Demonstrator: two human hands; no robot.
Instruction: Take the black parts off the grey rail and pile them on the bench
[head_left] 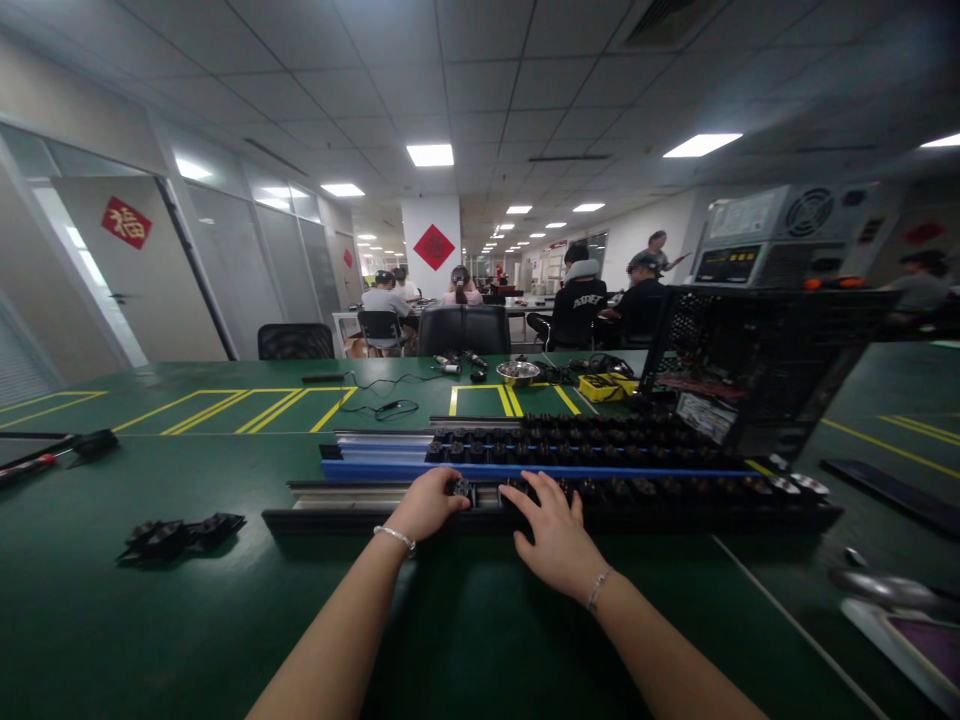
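Observation:
My left hand (426,505) pinches a small black module (460,488) with round detail on its face, at the channel of the long black rail (330,521) nearest me. To its right, my right hand (551,535) rests over the same rail with fingers spread, holding nothing that I can see. Right of that hand, a row of similar dark modules (675,487) fills the channel. Just behind lies a blue-edged rail (382,470), its right part carrying more black modules. Several loose black modules (180,535) lie in a small heap left of the rails.
An open computer case (765,370) with power supply units (772,230) on top stands at the right. At the back lie a metal bowl (517,371), cables (390,408) and a yellow box (606,386). A black keyboard-like slab (892,494) is far right. Several people sit beyond.

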